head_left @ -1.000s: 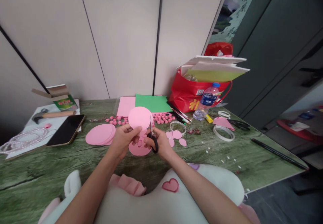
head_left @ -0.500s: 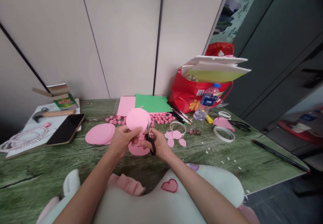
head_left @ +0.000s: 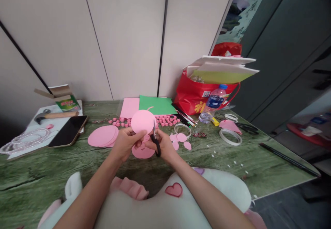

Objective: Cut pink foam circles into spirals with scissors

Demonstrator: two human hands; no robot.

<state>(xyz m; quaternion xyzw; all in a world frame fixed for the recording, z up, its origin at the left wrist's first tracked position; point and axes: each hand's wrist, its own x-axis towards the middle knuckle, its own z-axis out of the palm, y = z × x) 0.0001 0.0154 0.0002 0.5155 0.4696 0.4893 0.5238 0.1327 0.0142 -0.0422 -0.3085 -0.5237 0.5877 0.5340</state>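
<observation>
My left hand [head_left: 126, 143] pinches a round pink paper disc [head_left: 142, 121] and holds it upright above the table. My right hand [head_left: 162, 145] grips black-handled scissors [head_left: 155, 140], whose blades point up along the disc's right edge. Under both hands another pink disc [head_left: 142, 152] with small cut pieces on it lies on the green table [head_left: 51, 167]. A stack of pink discs [head_left: 102, 136] rests just left of my left hand. Small pink petal shapes [head_left: 181, 140] lie to the right of my right hand.
A phone [head_left: 68, 135], a hammer [head_left: 54, 115], a small box [head_left: 63, 98] and beads sit at the left. Pink and green sheets [head_left: 155, 105], pink pompoms, a red bag [head_left: 199, 98], a water bottle [head_left: 213, 103], tape rolls [head_left: 230, 136] and pens lie behind. A plush toy [head_left: 165, 205] fills the near edge.
The disc and scissors have shifted only slightly; a thin curl of cut paper now shows at the disc's upper right edge.
</observation>
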